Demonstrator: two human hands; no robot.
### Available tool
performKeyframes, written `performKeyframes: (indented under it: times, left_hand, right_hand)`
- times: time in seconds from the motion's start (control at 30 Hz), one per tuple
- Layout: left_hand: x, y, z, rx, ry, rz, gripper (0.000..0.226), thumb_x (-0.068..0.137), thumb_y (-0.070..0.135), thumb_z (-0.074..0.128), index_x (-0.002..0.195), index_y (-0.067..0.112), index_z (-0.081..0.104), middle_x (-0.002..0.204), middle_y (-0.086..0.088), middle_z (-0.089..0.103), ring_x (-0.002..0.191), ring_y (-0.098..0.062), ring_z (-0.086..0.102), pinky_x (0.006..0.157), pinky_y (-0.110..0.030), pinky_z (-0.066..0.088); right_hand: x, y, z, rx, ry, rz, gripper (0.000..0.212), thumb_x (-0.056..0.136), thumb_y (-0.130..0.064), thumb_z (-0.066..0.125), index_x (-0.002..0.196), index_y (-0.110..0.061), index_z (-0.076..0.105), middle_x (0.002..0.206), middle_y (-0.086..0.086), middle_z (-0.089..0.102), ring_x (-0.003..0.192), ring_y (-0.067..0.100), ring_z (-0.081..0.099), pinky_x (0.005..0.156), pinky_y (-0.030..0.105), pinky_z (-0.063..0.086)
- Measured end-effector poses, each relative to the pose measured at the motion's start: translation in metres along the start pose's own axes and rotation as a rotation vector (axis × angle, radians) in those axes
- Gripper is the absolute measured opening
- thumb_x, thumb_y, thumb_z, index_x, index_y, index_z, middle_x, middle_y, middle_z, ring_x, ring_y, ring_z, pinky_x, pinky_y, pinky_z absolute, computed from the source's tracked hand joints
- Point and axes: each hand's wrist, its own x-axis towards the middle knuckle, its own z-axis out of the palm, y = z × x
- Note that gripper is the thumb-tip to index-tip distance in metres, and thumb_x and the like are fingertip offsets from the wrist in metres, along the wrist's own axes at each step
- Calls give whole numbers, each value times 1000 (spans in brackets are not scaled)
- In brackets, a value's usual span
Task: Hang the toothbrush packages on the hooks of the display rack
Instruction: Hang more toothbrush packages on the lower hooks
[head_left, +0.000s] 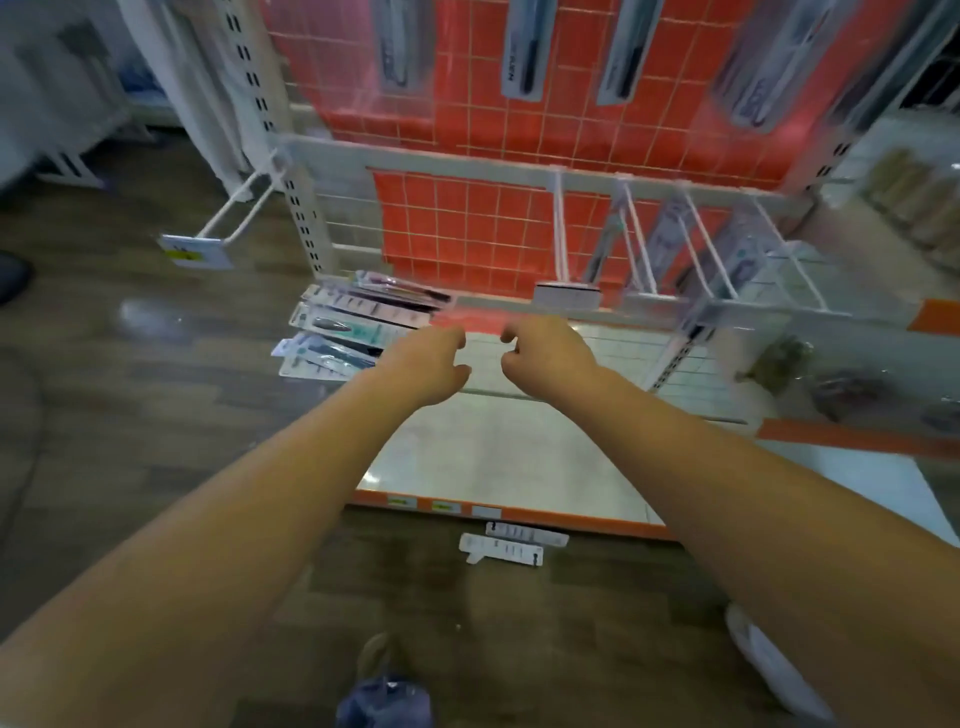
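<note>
Both sets of fingers hang loosely curled and hold nothing: the left hand hovers just beside the pile of toothbrush packages on the bottom shelf, the right hand near it. A few packages already hang higher on the red grid; several white hooks look bare. Most hanging remains, I'd say. The packages are flat, clear-fronted cards, loosely fanned.

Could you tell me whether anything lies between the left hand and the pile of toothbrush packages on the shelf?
Nothing visible does. The left hand hovers empty just right of the pile of toothbrush packages, with only bare shelf nearby.
</note>
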Motion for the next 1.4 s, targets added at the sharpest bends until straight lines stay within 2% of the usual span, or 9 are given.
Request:
performKeyframes:
  times: [0.17,0.37,0.53,0.63,0.77,0.87,1.03,1.2,1.4]
  left_hand:
    - [19,-89,-12,-24,-40,-51,34,92,26,51,124,12,50,121,-11,58,105,-29,56,86,-36,46]
    - [42,-178,-2,-46,-53,-123,33,91,19,49,122,9,51,125,-11,54,112,-30,51,89,-35,42]
    - [62,-224,15,-166,36,-200,33,90,19,54,122,11,52,120,-12,55,109,-29,51,89,-35,42]
    - [75,-248,32,-172,45,-243,33,91,19,53,123,12,52,120,-10,56,109,-28,51,85,-31,41]
    - [95,-267,60,-156,11,-307,34,92,21,53,125,14,52,121,-8,57,103,-26,56,81,-31,43]
    - [109,-275,82,-183,-7,-317,33,92,19,52,124,12,52,121,-9,57,105,-26,54,84,-33,44]
    - [125,-284,109,-302,27,-428,29,91,17,52,120,12,56,118,-10,58,103,-25,54,86,-35,43]
    - [133,-287,121,-300,109,-458,28,91,10,47,117,9,58,116,-11,60,88,-15,46,72,-27,39]
    - [129,-292,132,-330,229,-437,24,90,5,47,108,6,63,117,-14,60,106,-26,56,75,-29,46]
  right_hand:
    - [51,-65,41,8,-43,-24,33,85,-4,47,115,-6,59,111,12,62,97,28,58,75,33,49]
    - [95,-94,95,-3,-83,-14,33,83,-3,46,113,-5,59,111,13,61,99,30,56,81,38,50]
    - [133,-96,139,-16,-134,-49,35,84,-5,48,118,-10,58,114,9,60,99,27,56,69,28,41]
    - [160,-99,165,1,-140,-91,33,86,-9,50,119,-11,58,116,9,59,101,25,55,70,27,39]
    - [198,-96,193,-6,-147,-121,31,89,-14,52,119,-11,57,115,7,57,94,22,52,68,27,35]
    - [218,-88,213,-50,-140,-150,32,89,-21,54,120,-13,54,118,6,55,100,22,51,70,29,39]
    - [236,-74,241,-132,-133,-265,45,87,-35,60,125,-16,47,124,6,50,111,22,48,86,34,45]
    - [249,-70,259,-175,-161,-310,66,80,-45,68,133,-20,38,132,4,45,118,21,44,96,36,44]
    - [255,-68,278,-257,-241,-333,88,71,-49,74,139,-22,25,133,5,42,122,24,40,97,41,41]
